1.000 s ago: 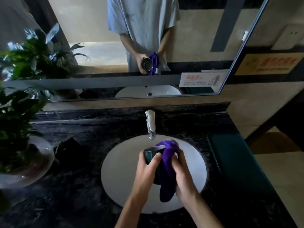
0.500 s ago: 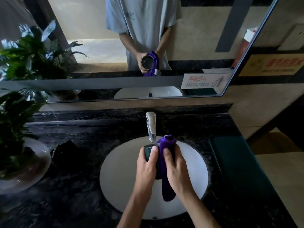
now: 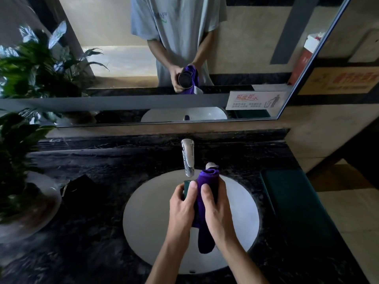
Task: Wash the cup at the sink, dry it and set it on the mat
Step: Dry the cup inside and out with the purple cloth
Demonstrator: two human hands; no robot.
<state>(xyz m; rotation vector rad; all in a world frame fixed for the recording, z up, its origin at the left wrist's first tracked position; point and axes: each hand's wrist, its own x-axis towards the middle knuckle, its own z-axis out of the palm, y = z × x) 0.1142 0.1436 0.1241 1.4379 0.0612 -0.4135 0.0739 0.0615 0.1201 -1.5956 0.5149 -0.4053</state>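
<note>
Over the white sink basin (image 3: pixel 147 218) my left hand (image 3: pixel 182 208) grips a dark green cup (image 3: pixel 186 186), of which only a sliver of the rim side shows between my fingers. My right hand (image 3: pixel 215 210) presses a purple cloth (image 3: pixel 205 193) around the cup; the cloth's tail hangs down between my wrists. The chrome tap (image 3: pixel 188 158) stands just behind the cup. A dark green mat (image 3: pixel 295 203) lies on the counter to the right of the basin. The mirror shows the cup's open mouth facing away from me.
A potted plant (image 3: pixel 18 152) in a pale bowl fills the left of the black marble counter (image 3: pixel 102 171). A dark object (image 3: pixel 79 184) lies between plant and basin. The mirror (image 3: pixel 123 58) runs along the wall behind; a sign (image 3: pixel 255 100) sticks to its lower right corner.
My hands have closed tighter around the cup, hiding most of it. The cloth has been drawn further over the cup's top and now bunches near the tap.
</note>
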